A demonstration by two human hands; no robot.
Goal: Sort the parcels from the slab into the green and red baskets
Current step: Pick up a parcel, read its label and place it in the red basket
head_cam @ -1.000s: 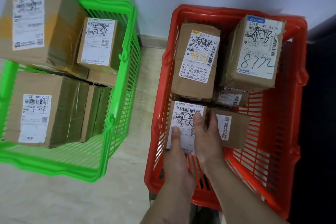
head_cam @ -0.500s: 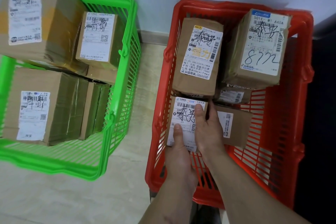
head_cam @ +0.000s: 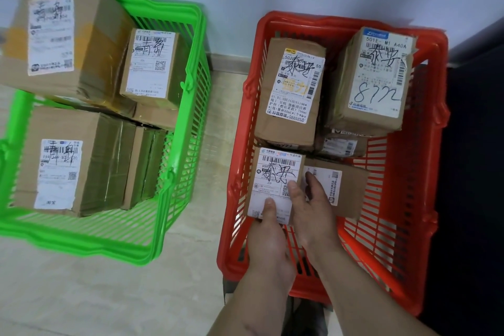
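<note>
parcel (head_cam: pixel 275 180) sits in the red basket (head_cam: pixel 425 199), near-left corner, long axis running away from the person. left hand (head_cam: pixel 268 243) grips its near end, thumb on the label; right hand (head_cam: pixel 313 215) holds its right edge, fingers down the side. both right on it.

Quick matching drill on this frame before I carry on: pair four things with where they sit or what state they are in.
Things:
1. 8772 parcel
2. green basket
3. left hand
4. right hand

Places or states:
A. on the floor, left of the red basket
B. far right corner of the red basket
C. thumb on the lower edge of the held parcel's label
D. on the held parcel's right edge, next to a flat parcel

Pairs: 1-B, 2-A, 3-C, 4-D
</note>
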